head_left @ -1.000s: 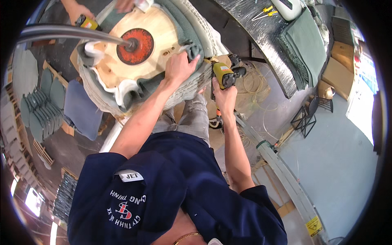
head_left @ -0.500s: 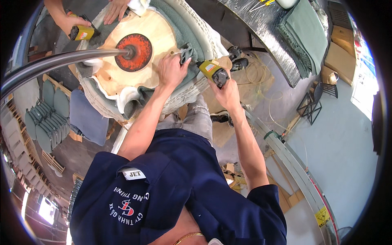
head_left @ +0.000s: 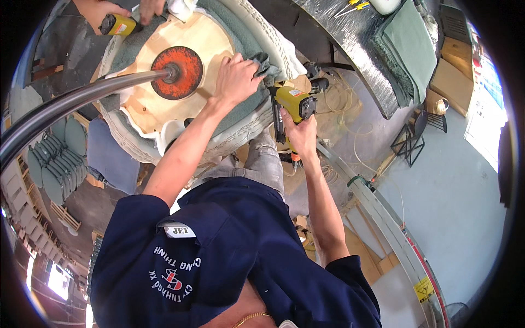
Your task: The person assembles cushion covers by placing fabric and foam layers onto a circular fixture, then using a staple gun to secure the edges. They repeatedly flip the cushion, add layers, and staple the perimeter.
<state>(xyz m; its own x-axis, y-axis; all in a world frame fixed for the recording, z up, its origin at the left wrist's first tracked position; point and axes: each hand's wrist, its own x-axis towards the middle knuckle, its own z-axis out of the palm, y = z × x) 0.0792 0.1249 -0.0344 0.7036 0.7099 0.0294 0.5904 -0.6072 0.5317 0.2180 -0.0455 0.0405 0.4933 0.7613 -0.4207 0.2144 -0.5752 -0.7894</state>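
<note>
Clearly, in the head view, the left hand (head_left: 236, 81) has its fingers clamped on green cloth (head_left: 266, 65) bunched at the right edge of the wooden board (head_left: 188, 35), seemingly to keep it taut. The right hand (head_left: 299, 130) wraps its fingers around a yellow staple gun (head_left: 295, 103) just beside that fold. A red disc (head_left: 187, 86) probably steadies the board. The cloth looks dark and wrinkled, ringing pale wood.

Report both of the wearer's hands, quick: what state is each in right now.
Left hand: closed, pinching a bunched edge of dark green fabric.
Right hand: closed around the handle of a yellow power tool.
</note>
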